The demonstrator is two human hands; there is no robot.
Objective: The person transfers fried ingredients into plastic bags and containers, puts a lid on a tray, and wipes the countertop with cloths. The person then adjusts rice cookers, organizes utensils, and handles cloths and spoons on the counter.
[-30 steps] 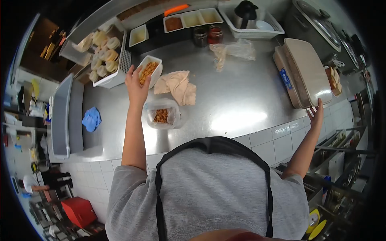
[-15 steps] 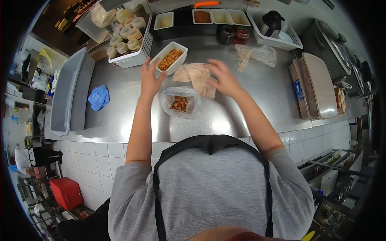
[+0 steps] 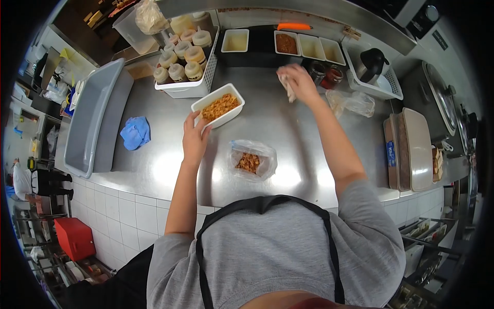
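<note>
My left hand (image 3: 194,140) is at the near left corner of a white rectangular container (image 3: 220,106) of brown crispy bits. Its fingertips appear to touch the container's edge, with thumb and fingers spread apart. Farther back, my right hand (image 3: 301,82) is closed around a bunched beige cloth (image 3: 286,88), just in front of the row of white tubs. Nearer my body stands an opened clear plastic bag (image 3: 252,160) with similar brown bits inside; neither hand touches it.
A white basket of squeeze bottles (image 3: 180,90) stands back left. Left are a blue cloth (image 3: 136,133) and a grey bin (image 3: 98,121). Dark and red jars (image 3: 333,77), a crumpled plastic bag (image 3: 360,103) and a lidded box (image 3: 411,149) are right. An orange-handled knife (image 3: 294,26) lies behind.
My right hand has gathered up the beige cloth and carried it back and to the right. My left hand has come to the container's near corner. The camera view has shifted.
</note>
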